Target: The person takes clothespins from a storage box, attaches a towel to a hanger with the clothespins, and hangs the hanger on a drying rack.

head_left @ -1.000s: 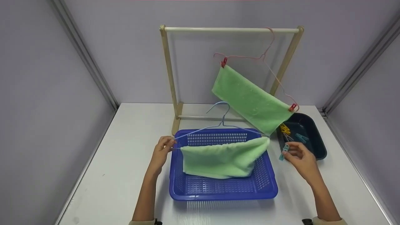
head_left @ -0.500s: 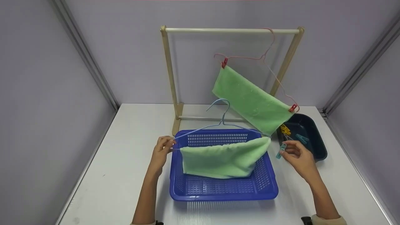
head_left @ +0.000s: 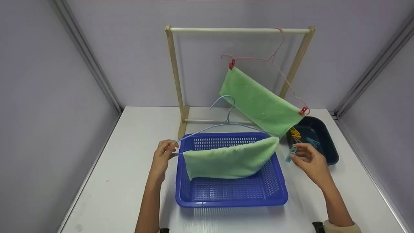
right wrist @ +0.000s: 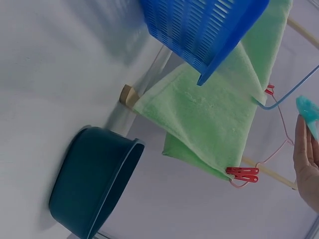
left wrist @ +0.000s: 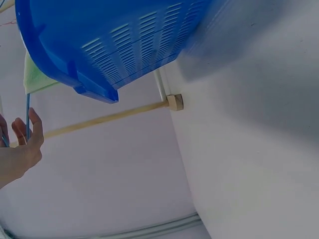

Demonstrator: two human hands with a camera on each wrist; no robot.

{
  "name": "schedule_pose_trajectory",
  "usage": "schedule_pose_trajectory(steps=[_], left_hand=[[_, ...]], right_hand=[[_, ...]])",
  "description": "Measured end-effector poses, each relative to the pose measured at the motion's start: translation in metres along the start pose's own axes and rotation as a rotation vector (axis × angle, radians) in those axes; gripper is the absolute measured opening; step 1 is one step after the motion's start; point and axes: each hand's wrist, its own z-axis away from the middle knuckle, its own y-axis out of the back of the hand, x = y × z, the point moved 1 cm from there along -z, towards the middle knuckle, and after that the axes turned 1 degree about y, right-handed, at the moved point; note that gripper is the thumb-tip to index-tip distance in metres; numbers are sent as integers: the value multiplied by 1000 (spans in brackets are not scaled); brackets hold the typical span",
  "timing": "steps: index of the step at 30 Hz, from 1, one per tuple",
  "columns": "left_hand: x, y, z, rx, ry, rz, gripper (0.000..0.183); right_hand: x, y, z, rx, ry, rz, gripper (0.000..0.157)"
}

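My left hand (head_left: pixel 163 157) pinches the left end of a blue clothes hanger (head_left: pixel 207 128), held over the blue basket (head_left: pixel 231 203). A light green towel (head_left: pixel 229 161) is draped over the hanger's bottom bar, its right end bunched up higher near the hanger's right corner. Between thumb and fingers of my right hand (head_left: pixel 310 163) is a teal clothespin (head_left: pixel 292 154), apart from the towel and to its right. The right wrist view shows this clothespin (right wrist: pixel 307 108) at the right edge, partly cut off. In the left wrist view my left fingers (left wrist: pixel 35 124) are at the hanger's end.
Behind stands a wooden drying rack (head_left: pixel 239 30). From its bar a pink hanger (head_left: pixel 254 59) hangs tilted, a second green towel (head_left: pixel 258 98) clipped to it with red clothespins (head_left: pixel 303 111). A dark teal tray (head_left: pixel 330 145) at right holds yellow and teal clothespins (head_left: pixel 312 142).
My left hand has raised the blue hanger and shifted it slightly left, and the towel has risen with it. My right hand has moved slightly left and up with the clothespin.
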Motion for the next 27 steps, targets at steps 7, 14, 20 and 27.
schedule_pose_trajectory(steps=[7, 14, 20, 27], left_hand=[[2, 1, 3, 88, -25, -13, 25], [12, 3, 8, 159, -40, -41, 25], [19, 4, 14, 174, -40, -19, 22], [24, 3, 18, 147, -44, 3, 25]], right_hand=[[-12, 1, 2, -17, 57, -10, 34], [-25, 2, 2, -38, 109, -28, 38], [-29, 3, 2, -48, 125, -25, 38], [-31, 2, 4, -40, 129, -43, 38]])
